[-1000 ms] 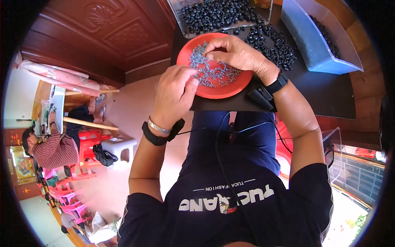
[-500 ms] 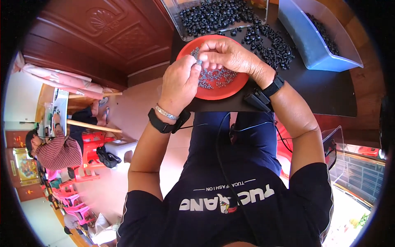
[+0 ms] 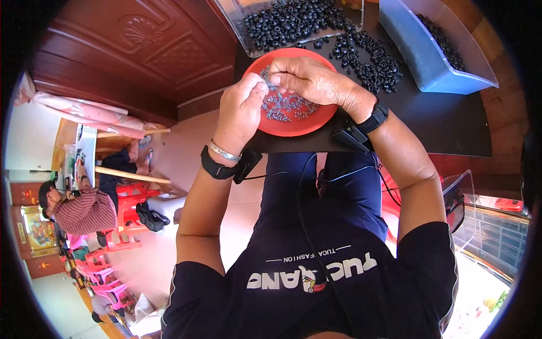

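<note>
Over the red round plate [image 3: 296, 129], the left hand [image 3: 239, 110] and right hand [image 3: 317, 82], apart one second ago, now stand fingertips close together; the work is judged two-handed. Both pinch closed; anything gripped is hidden. Small grey pieces [image 3: 291, 103] lie on the plate. Count: plate, one; clear tub [image 3: 241, 35], one; blue bin [image 3: 419, 63], one; grey pieces and black ring-shaped parts [image 3: 379, 63], uncountable.

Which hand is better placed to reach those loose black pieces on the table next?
Probably the right: the right hand is nearer the loose black pieces, with the left hand farther off.
</note>
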`<action>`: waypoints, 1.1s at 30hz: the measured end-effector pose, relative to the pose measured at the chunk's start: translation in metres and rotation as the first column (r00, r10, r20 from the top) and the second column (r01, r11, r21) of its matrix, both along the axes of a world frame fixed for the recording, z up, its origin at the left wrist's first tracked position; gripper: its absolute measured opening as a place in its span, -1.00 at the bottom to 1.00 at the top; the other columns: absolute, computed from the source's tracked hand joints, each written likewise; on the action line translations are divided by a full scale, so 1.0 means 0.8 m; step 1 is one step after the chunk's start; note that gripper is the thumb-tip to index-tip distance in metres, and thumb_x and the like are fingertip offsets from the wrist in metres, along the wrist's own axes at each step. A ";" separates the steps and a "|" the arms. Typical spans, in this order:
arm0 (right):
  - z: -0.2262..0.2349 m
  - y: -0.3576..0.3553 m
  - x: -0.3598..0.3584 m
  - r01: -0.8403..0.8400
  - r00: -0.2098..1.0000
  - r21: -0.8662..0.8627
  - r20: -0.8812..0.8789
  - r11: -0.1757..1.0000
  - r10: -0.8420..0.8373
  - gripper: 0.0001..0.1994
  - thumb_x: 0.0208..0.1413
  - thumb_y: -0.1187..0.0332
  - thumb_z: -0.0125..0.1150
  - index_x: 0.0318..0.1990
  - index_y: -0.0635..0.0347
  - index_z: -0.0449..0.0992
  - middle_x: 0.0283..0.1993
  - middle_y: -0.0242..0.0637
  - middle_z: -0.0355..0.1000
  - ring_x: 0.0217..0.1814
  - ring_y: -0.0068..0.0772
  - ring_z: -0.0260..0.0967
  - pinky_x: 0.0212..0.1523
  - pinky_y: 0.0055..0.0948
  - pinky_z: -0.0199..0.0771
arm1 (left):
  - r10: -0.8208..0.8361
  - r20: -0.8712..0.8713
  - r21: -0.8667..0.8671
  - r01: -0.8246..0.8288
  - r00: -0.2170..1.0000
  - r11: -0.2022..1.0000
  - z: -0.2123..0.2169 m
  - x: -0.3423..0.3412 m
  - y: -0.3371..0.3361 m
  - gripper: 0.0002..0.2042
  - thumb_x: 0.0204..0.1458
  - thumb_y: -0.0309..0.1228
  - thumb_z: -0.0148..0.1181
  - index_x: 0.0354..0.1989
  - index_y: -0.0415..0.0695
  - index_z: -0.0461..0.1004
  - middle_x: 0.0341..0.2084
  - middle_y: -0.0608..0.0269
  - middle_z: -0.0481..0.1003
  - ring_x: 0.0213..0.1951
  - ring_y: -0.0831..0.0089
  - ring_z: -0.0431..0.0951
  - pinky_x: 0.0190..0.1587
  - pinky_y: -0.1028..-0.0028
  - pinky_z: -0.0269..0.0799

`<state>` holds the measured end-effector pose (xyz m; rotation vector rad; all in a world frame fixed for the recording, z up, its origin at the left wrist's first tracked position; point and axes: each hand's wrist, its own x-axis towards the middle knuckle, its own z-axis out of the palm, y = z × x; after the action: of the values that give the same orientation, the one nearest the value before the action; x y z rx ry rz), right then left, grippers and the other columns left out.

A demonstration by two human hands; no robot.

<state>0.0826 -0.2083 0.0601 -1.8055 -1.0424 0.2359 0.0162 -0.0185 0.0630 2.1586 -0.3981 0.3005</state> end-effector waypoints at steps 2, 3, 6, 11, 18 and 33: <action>-0.001 0.001 -0.001 0.001 1.000 0.065 -0.022 0.998 0.001 -0.72 0.27 0.19 0.00 -0.25 0.27 0.44 -0.42 -0.29 0.47 -0.31 -0.39 0.44 -0.23 -0.36 0.42 | -0.039 -0.066 -0.068 0.034 0.997 0.997 -0.004 0.002 0.004 -0.81 0.11 -0.34 -0.03 -0.39 -0.22 0.39 -0.58 -0.03 0.45 -0.47 0.04 0.49 -0.40 0.26 0.34; -0.001 0.001 -0.001 -0.016 0.996 0.094 -0.088 0.995 0.025 -0.76 0.28 0.23 0.00 -0.26 0.25 0.42 -0.42 -0.38 0.41 -0.32 -0.50 0.37 -0.24 -0.44 0.40 | -0.038 -0.066 -0.068 0.033 0.997 0.997 -0.003 0.001 0.004 -0.81 0.11 -0.34 -0.03 -0.39 -0.22 0.39 -0.58 -0.03 0.45 -0.47 0.04 0.49 -0.40 0.26 0.34; 0.004 -0.002 0.002 -0.022 0.980 0.092 -0.195 0.996 0.040 -0.79 0.28 0.24 0.02 -0.27 0.21 0.42 -0.43 -0.48 0.36 -0.34 -0.63 0.30 -0.26 -0.55 0.37 | -0.041 -0.061 -0.029 0.039 0.997 0.999 0.003 -0.003 -0.001 -0.81 0.11 -0.34 -0.01 -0.38 -0.22 0.40 -0.59 -0.01 0.45 -0.50 0.06 0.49 -0.41 0.26 0.34; -0.003 -0.004 0.010 -0.030 0.956 0.049 -0.292 0.998 0.043 -0.74 0.28 0.16 0.03 -0.30 0.17 0.45 -0.45 -0.49 0.36 -0.36 -0.70 0.29 -0.28 -0.62 0.34 | 0.016 0.031 0.126 -0.019 0.999 0.992 0.004 -0.004 -0.005 -0.87 0.07 -0.40 0.07 -0.27 -0.18 0.37 -0.58 0.03 0.48 -0.48 0.03 0.51 -0.40 0.21 0.38; -0.005 0.000 0.002 -0.010 0.964 0.059 -0.264 0.998 0.025 -0.66 0.28 0.07 0.01 -0.32 0.18 0.47 -0.52 -0.47 0.37 -0.47 -0.64 0.28 -0.39 -0.55 0.35 | -0.052 0.139 0.146 0.032 0.989 0.989 0.004 -0.004 -0.012 -0.88 0.09 -0.43 0.05 -0.25 -0.17 0.36 -0.48 0.03 0.49 -0.37 0.03 0.53 -0.34 0.19 0.39; 0.000 0.003 -0.006 0.053 0.973 0.007 0.223 0.999 -0.053 -0.79 0.26 0.23 0.01 -0.26 0.21 0.40 -0.42 -0.17 0.40 -0.35 -0.19 0.38 -0.30 -0.31 0.36 | -0.117 -0.230 -0.469 -0.005 0.966 0.883 0.006 0.009 -0.005 -0.85 -0.02 -0.44 -0.05 -0.53 -0.25 0.37 -0.69 0.32 0.32 -0.57 0.58 0.34 -0.47 0.52 0.28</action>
<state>0.0781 -0.2062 0.0603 -1.8873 -1.1472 -0.0013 0.0230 -0.0226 0.0678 1.6770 -0.2134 0.0721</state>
